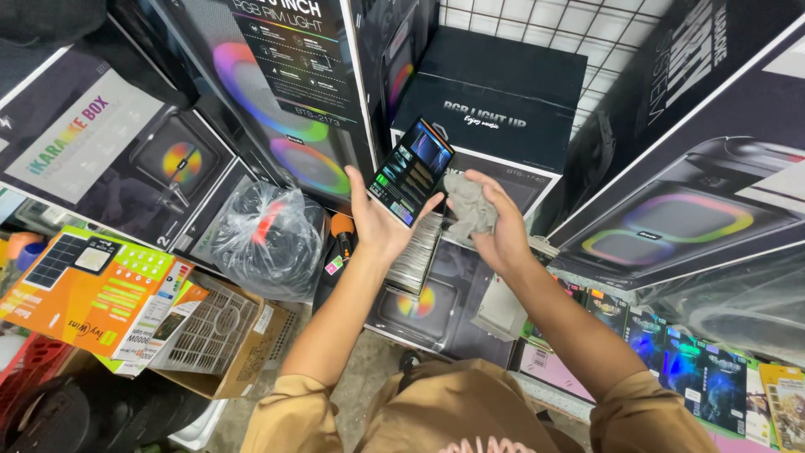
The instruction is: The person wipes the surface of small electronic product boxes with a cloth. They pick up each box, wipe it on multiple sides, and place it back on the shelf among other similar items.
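I held a small dark product box (411, 171) up in my left hand (375, 220), fingers and thumb clamped on its lower end so that its printed face turned toward me at the middle of the scene. My right hand (501, 226) sat just to its right, fingers curled tight around a crumpled grey cloth (470, 207), which nearly touched the box's right edge; that placing looked suited to wiping the pack. The box was tilted, its long axis running from near-left to far-right, the top corner aimed at the big black speaker carton (495, 92) beyond. Below my hands a stack of similar flat packs (417, 256) rested on another carton, and a clear plastic bag (272, 239) lay to the left.
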